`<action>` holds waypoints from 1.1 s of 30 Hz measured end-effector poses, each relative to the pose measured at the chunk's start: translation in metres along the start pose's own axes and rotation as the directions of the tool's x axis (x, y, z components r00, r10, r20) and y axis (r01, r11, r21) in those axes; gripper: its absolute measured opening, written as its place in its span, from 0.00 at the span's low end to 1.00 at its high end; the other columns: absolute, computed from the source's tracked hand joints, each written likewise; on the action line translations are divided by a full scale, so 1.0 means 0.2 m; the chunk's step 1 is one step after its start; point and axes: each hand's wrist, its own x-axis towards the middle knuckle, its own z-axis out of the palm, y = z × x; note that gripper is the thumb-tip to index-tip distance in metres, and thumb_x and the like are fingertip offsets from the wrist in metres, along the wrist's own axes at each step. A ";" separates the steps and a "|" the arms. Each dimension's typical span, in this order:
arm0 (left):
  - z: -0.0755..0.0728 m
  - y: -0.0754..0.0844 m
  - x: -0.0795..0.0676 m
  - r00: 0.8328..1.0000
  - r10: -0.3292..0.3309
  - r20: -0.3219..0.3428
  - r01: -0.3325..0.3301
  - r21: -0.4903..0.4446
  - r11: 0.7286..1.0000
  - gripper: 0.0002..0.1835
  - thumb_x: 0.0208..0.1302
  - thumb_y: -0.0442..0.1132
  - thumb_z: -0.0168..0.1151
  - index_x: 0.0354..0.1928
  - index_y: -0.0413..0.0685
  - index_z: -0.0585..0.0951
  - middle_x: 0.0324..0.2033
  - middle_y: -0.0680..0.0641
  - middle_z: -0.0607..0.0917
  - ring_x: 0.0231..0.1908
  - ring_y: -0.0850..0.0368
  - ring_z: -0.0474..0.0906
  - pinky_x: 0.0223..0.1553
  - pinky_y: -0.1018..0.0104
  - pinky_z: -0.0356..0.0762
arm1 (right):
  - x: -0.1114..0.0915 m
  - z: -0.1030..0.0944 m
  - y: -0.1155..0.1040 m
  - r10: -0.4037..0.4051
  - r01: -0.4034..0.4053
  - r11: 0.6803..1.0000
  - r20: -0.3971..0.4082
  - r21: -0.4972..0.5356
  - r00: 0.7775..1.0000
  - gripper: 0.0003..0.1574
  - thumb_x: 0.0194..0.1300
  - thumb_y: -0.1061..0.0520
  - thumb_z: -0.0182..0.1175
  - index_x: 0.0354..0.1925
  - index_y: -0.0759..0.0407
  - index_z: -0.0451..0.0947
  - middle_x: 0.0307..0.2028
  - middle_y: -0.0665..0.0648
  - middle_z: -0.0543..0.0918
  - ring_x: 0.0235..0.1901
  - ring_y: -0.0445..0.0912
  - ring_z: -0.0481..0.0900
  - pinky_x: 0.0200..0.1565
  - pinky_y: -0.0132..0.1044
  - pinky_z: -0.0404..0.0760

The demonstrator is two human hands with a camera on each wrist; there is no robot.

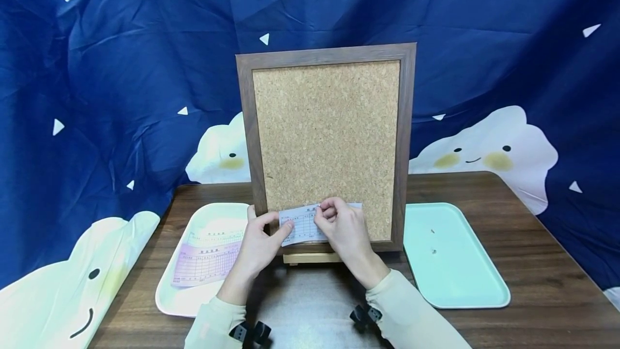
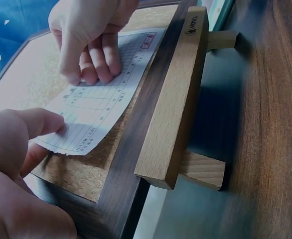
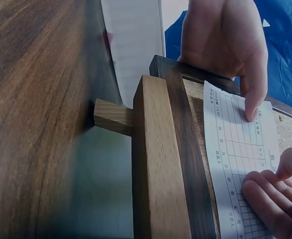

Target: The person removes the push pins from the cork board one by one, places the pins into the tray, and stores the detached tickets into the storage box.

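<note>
A printed paper form (image 1: 304,225), white-blue with a ruled table, lies against the lower part of the cork board (image 1: 329,128). My left hand (image 1: 259,246) pinches its left end, thumb on the printed face, at the board's lower left. At the form's top edge, near its middle, my right hand (image 1: 350,233) pinches thumb and index fingertip together on a tiny pin-like thing, mostly hidden. The right hand's other fingers curl over the form's face in the left wrist view. The form's left end curves off the cork.
The board's dark wood frame (image 1: 246,123) leans on a light wooden easel ledge (image 2: 178,94). To the left, a white tray (image 1: 164,295) holds purple and green forms (image 1: 205,265). At right, a mint tray (image 1: 465,279) carries small pins (image 1: 433,251).
</note>
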 end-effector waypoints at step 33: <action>0.00 -0.01 0.01 1.000 -0.005 0.002 0.005 0.020 1.000 0.04 0.69 0.39 0.74 0.38 0.46 0.92 0.74 0.28 0.60 0.77 0.33 0.58 0.78 0.33 0.56 | 0.01 -0.01 0.00 0.007 -0.008 1.000 0.009 0.024 1.000 0.03 0.60 0.65 0.70 0.33 0.63 0.85 0.24 0.54 0.90 0.24 0.42 0.87 0.29 0.31 0.86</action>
